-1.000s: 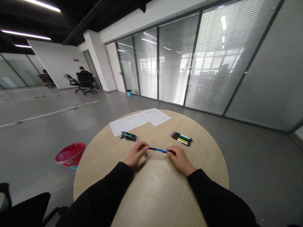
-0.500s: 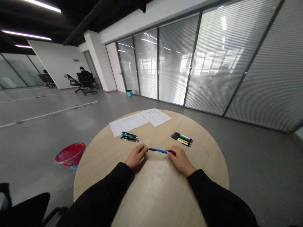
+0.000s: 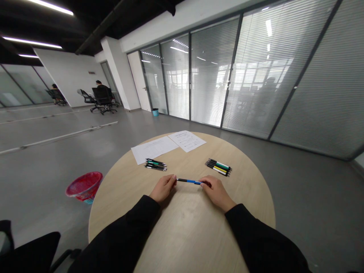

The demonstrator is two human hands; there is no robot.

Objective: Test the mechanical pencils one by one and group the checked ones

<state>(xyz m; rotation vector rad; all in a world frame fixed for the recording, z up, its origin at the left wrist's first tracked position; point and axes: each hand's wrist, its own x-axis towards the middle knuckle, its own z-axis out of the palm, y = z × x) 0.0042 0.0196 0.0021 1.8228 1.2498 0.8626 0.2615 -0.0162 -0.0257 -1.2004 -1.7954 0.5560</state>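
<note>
A blue pen (image 3: 190, 181) with a black grip is held level just above the round wooden table, between my two hands. My left hand (image 3: 164, 187) is closed, with thumb and fingertips pinched at the pen's pointed end, where a bit of silver tip shows. Around the opposite, blue end my right hand (image 3: 215, 191) is closed, its fingers hiding that end. Beyond my left hand lies a group of dark pens (image 3: 155, 164), one with a green part. Farther right, a row of black pens with green, yellow and white barrels (image 3: 218, 167) lies side by side.
Two printed paper sheets (image 3: 155, 148) lie at the table's far side. A red-lined waste basket (image 3: 84, 185) stands on the floor to the left, and a black chair (image 3: 34, 250) is at lower left. Far back, a person sits by office chairs (image 3: 102, 94).
My left fingertips have shifted slightly left along the pen, so more of its silver tip shows. My right hand and the other pens look the same.
</note>
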